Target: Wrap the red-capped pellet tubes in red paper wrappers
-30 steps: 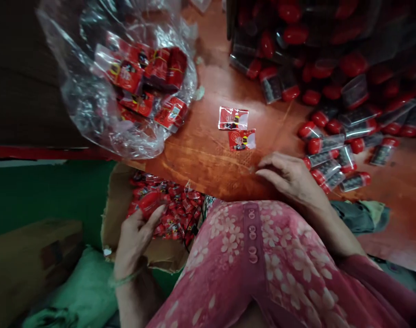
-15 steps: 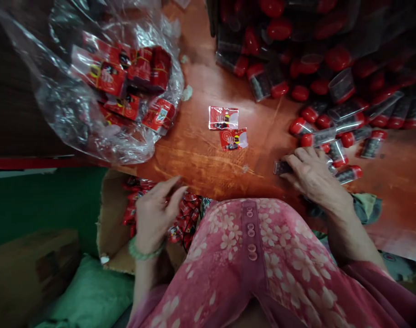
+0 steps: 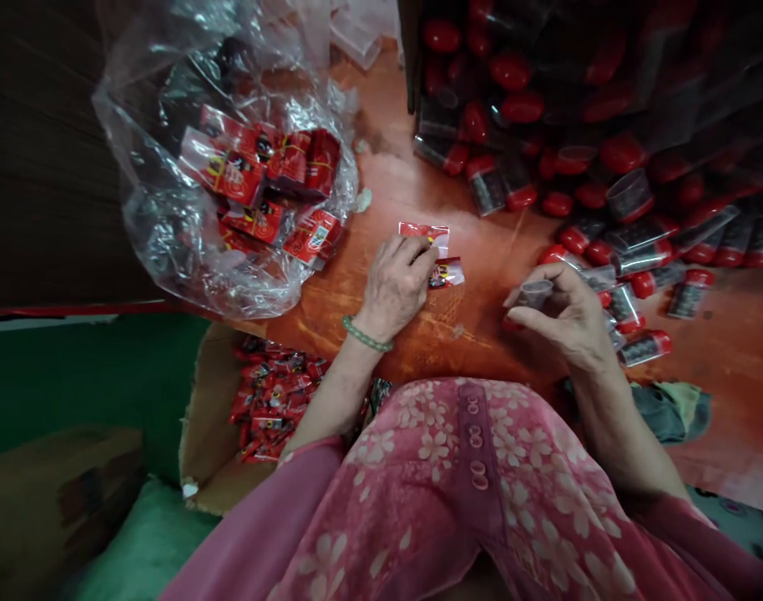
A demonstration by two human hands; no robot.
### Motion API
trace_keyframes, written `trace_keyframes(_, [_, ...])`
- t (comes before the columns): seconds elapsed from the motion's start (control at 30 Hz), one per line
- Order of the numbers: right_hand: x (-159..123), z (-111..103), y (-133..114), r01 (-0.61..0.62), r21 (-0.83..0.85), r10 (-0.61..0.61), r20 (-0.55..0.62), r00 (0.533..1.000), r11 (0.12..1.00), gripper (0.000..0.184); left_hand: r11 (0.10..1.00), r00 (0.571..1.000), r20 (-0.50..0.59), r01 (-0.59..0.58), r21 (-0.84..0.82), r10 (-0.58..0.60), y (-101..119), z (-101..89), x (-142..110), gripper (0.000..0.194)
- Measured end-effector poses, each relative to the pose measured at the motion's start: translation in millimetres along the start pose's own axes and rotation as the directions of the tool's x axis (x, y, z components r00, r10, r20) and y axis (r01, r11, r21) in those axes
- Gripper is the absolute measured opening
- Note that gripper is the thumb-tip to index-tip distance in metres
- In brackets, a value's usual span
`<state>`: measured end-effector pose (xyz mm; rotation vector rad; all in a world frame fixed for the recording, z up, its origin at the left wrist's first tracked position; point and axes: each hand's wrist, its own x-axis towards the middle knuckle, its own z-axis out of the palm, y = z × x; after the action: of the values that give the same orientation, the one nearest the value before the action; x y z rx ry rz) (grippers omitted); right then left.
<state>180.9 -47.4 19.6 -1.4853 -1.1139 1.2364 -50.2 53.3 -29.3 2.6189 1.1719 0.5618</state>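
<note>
My left hand (image 3: 397,284), with a green bead bracelet at the wrist, is over two small red printed cards on the orange table. Its bent fingers press together at the lower card (image 3: 449,273) and cover its left part. The upper card (image 3: 432,236) shows beyond the knuckles, partly hidden. In my right hand (image 3: 563,313) is a small clear plastic bottle (image 3: 534,292), its open rim tilted up toward me, pinched between thumb and fingers. Several similar red-capped bottles with dark contents lie just beyond that hand, among them one bottle (image 3: 645,348) near its wrist.
A clear plastic bag (image 3: 162,250) holds banded bundles of red cards (image 3: 240,179) at the left. Below the table edge, a cardboard box (image 3: 209,417) contains many red packets (image 3: 272,401). A large heap of red-capped bottles (image 3: 522,108) fills the back right. A cloth (image 3: 673,409) lies at the right edge.
My left hand has moved from above the cardboard box up and right onto the cards. My right hand has turned the bottle so its open mouth faces up. The view has shifted slightly.
</note>
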Motion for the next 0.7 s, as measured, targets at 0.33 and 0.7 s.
trace_keyframes(0.33, [36,24,-1,0.207,-0.356,-0.178,0.113,0.978,0.911,0.02,0.991,0.996,-0.089,0.005,-0.134,-0.017,-1,3.0,-10,0.028])
trace_keyframes(0.7, [36,34,-10,0.454,-0.355,-0.306,0.398,0.865,0.817,0.025,0.693,0.985,0.098,0.17,-0.7,-0.142,18,-30.9,-13,0.033])
